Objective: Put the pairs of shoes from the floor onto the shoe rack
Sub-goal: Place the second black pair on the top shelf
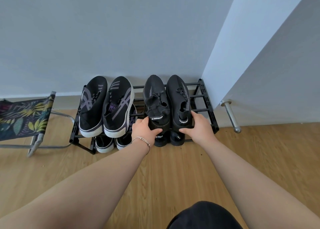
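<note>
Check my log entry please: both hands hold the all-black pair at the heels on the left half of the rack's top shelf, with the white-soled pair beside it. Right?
Not quite. The head view shows the all-black pair, held by left hand and right hand, on the right half of the rack; the white-soled pair takes the left half.

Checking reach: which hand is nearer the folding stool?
Left. The left hand grips a black shoe on the rack, on the side toward the folding stool; the right hand is farther off.
</note>
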{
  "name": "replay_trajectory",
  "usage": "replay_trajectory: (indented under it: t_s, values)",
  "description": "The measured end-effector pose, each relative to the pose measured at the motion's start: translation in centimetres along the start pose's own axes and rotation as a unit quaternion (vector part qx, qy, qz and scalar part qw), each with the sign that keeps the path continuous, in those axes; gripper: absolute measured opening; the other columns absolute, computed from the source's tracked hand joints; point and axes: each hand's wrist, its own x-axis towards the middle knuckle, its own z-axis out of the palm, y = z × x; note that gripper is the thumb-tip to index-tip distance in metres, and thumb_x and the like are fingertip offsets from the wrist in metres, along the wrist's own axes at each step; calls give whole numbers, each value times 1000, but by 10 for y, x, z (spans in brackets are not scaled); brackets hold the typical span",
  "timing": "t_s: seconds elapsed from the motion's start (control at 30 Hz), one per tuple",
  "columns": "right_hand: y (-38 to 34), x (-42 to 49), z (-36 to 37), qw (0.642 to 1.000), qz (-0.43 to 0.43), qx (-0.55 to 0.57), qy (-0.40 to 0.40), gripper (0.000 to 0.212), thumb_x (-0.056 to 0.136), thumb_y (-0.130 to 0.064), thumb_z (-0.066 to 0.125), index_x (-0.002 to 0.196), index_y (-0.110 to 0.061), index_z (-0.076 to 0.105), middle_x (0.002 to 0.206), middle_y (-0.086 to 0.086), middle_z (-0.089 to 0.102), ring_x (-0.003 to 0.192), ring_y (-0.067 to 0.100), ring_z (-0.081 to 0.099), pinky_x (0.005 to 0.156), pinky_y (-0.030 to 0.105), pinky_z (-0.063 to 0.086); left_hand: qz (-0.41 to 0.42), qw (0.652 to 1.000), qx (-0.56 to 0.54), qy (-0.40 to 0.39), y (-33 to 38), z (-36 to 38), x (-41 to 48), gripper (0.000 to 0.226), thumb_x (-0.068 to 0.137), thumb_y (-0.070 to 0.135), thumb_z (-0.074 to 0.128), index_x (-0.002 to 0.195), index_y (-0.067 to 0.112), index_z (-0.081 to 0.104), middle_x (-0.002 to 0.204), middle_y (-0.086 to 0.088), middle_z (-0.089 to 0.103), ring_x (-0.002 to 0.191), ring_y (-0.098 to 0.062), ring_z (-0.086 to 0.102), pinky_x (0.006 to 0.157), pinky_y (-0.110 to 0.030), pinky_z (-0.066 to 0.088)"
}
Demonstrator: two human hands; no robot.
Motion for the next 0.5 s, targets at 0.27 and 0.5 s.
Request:
replay_trajectory:
  t_s: [0.27, 0.5]
  values:
    - [0, 15, 4, 1000, -17, 3, 10, 70, 71, -38, 85, 133, -27, 56, 128, 2, 62, 124, 27, 52, 104, 44, 46, -9, 1000, 18, 1, 2, 0, 16, 56, 83, 44, 76, 131, 19, 60, 125, -11, 58, 122, -34, 51, 103, -48, 49]
    - [4, 8, 12, 999, -11, -39, 18, 83, 78, -51, 76, 148, -21, 43, 138, 5, 56, 130, 29, 47, 106, 45, 45, -15, 999, 29, -3, -1, 0, 14, 64, 83, 50, 74, 138, 22, 56, 129, -11, 57, 124, -34, 50, 105, -49, 47]
